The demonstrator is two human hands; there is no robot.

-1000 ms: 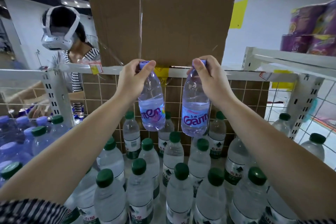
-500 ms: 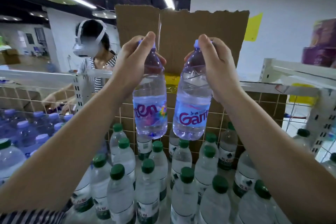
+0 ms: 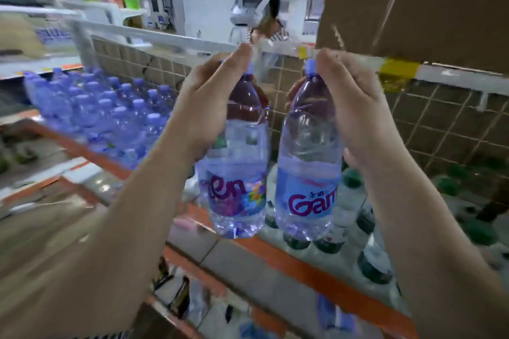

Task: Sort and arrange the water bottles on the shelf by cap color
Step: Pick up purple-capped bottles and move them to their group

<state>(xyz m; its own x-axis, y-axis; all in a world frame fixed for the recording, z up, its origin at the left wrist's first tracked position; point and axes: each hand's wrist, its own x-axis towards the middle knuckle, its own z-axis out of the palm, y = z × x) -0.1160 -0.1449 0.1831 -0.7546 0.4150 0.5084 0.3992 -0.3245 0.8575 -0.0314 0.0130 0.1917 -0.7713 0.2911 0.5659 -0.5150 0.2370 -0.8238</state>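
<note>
Nearest to me, the left hand has its grip wrapped round the neck and shoulder of one purple-labelled bottle. The right hand grasps a second bottle the same way, thumb and fingers curled just under its lilac cap. Both bottles hang upright in the air, just beside each other and clear of the shelf.

Below and to the right stand the green-capped bottles. Farther off to the left is a packed block of lilac-capped bottles, which I judge to be where these two belong.

To do it well, hold the necks firmly and keep the bottles vertical. Swing them left above the rows so the bases clip no caps, and set them down one at a time at the block's near edge. The view is smeared, so I cannot tell where a free slot lies.

Beyond the wire back panel, another person in a headset bends over the far side.
</note>
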